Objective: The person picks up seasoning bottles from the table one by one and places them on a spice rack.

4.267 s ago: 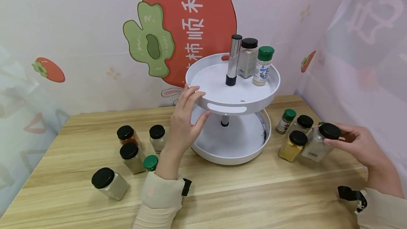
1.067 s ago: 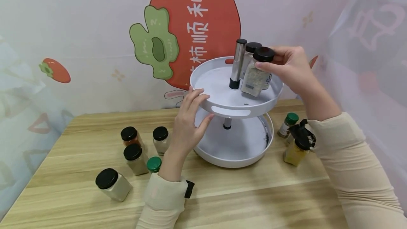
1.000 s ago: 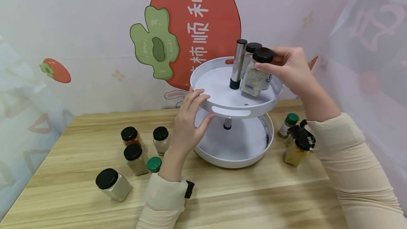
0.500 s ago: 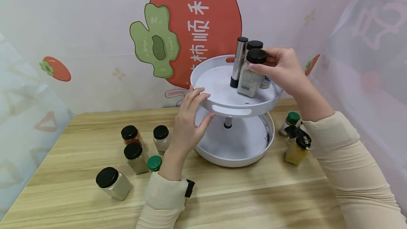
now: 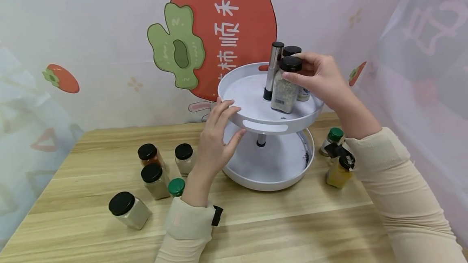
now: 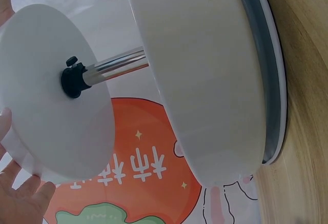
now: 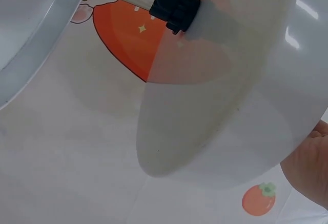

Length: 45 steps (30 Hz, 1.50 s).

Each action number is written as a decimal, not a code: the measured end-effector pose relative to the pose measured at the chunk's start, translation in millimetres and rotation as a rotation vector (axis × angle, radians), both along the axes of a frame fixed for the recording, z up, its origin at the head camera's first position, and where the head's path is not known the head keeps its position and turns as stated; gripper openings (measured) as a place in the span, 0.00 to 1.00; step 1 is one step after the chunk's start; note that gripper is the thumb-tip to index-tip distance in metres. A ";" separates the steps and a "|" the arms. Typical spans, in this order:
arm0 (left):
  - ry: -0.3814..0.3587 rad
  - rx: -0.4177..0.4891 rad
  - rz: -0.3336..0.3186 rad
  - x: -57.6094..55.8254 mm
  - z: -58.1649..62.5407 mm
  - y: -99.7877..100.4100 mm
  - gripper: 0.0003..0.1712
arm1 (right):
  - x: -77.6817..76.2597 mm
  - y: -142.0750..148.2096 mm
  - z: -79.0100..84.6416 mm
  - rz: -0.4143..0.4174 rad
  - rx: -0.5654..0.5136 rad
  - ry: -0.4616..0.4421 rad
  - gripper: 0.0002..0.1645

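Observation:
My right hand (image 5: 323, 77) pinches a clear spice jar (image 5: 283, 94) with a black lid and pale flakes near its neck. The jar is upright at the upper tray (image 5: 243, 92) of a white two-tier turntable, right beside the metal post (image 5: 272, 70). Behind it are another black-lidded jar (image 5: 292, 49) and a small white-labelled bottle (image 5: 304, 93), whose cap my hand hides. Straight fingers of my left hand (image 5: 215, 143) touch the upper tray's left rim, thumb below. The left wrist view shows that hand (image 6: 23, 198) at the tray edge; in the right wrist view the tray's underside covers the jar.
Left on the wooden table (image 5: 252, 230) stand several jars, among them a reddish one (image 5: 156, 158) and a tilted-looking pale one (image 5: 136, 214). At right, under my forearm, are a yellow jar (image 5: 337, 176) and a green-capped bottle (image 5: 326, 147). The lower tray (image 5: 263, 165) lies beneath.
The right hand has carried the flake jar from the table's right side to the upper tray, then slightly left and down towards the post. My left hand stays at the rim.

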<state>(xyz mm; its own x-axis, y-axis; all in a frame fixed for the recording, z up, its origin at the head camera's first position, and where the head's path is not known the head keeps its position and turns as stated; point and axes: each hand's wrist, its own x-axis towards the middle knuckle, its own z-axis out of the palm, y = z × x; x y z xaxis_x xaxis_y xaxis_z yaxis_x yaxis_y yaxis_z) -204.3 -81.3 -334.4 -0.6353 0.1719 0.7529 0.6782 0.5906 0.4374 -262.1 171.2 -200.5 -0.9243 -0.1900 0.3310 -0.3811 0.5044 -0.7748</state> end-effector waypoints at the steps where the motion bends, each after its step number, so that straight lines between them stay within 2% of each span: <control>1: 0.001 0.000 0.000 0.0 0.3 -0.1 0.29 | 0.3 0.2 0.0 0.006 -0.003 0.004 0.28; 9: 0.010 0.003 -0.008 -0.1 -0.4 -0.8 0.29 | 5.2 5.7 1.7 0.058 -0.095 0.051 0.30; 17: 0.009 0.006 -0.014 0.5 0.4 -0.4 0.29 | 14.8 17.5 1.3 0.081 -0.195 0.083 0.27; 21: 0.007 0.002 -0.009 0.8 0.3 -0.1 0.29 | 17.9 26.3 -3.0 0.156 -0.287 0.113 0.24; 26: 0.008 0.004 -0.009 0.4 -0.3 -0.1 0.28 | 20.7 40.4 -10.2 0.261 -0.361 0.222 0.21; 32: 0.020 0.003 -0.013 -0.2 -0.3 -0.6 0.29 | 25.6 61.3 -20.7 0.345 -0.391 0.314 0.21; 35: 0.022 0.002 -0.011 -0.4 -0.2 -1.0 0.29 | 29.2 72.8 -26.8 0.345 -0.380 0.340 0.22; 38: 0.020 0.003 -0.010 -0.2 0.2 -1.0 0.28 | 35.0 83.9 -32.3 0.311 -0.352 0.370 0.20; 42: 0.020 0.004 -0.012 -0.3 0.4 -0.3 0.28 | 42.5 100.0 -42.8 0.300 -0.351 0.370 0.19; 45: 0.025 0.005 -0.015 -0.6 -0.2 0.1 0.28 | 46.9 112.7 -54.0 0.326 -0.362 0.345 0.19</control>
